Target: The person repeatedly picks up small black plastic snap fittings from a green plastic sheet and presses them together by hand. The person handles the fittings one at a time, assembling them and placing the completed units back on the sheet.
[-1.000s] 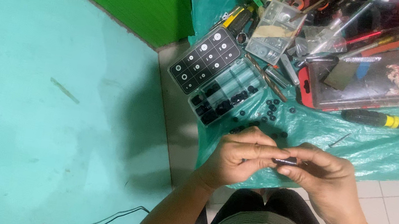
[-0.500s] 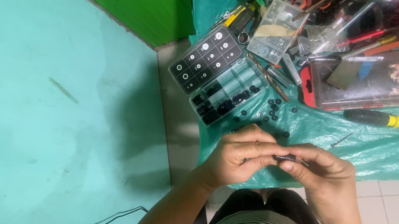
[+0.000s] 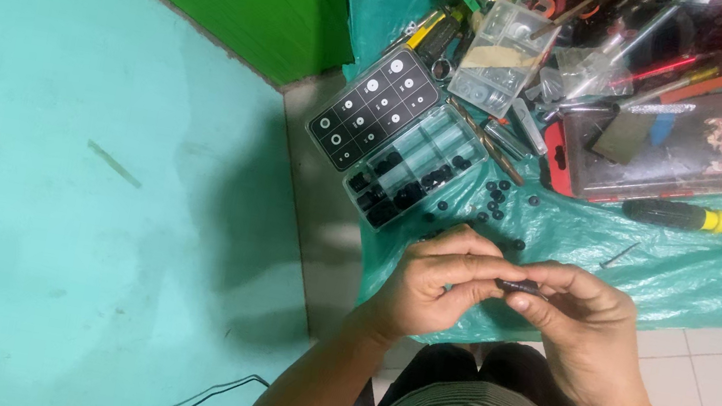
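Both hands meet over the near edge of the green plastic sheet [image 3: 716,279]. The left hand [image 3: 431,282] and the right hand [image 3: 588,321] pinch 1 small dark part [image 3: 520,285] between their fingertips, thumbs and forefingers closed narrowly on its 2 ends; its exact shape is too small to tell. Just beyond lie loose black rings [image 3: 497,196], an open compartment case [image 3: 394,146] and a yellow-banded screwdriver [image 3: 701,219].

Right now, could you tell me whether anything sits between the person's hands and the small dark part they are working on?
Nothing visible does. The left hand and the right hand both pinch the small dark part directly with their fingertips, above the teal plastic sheet.
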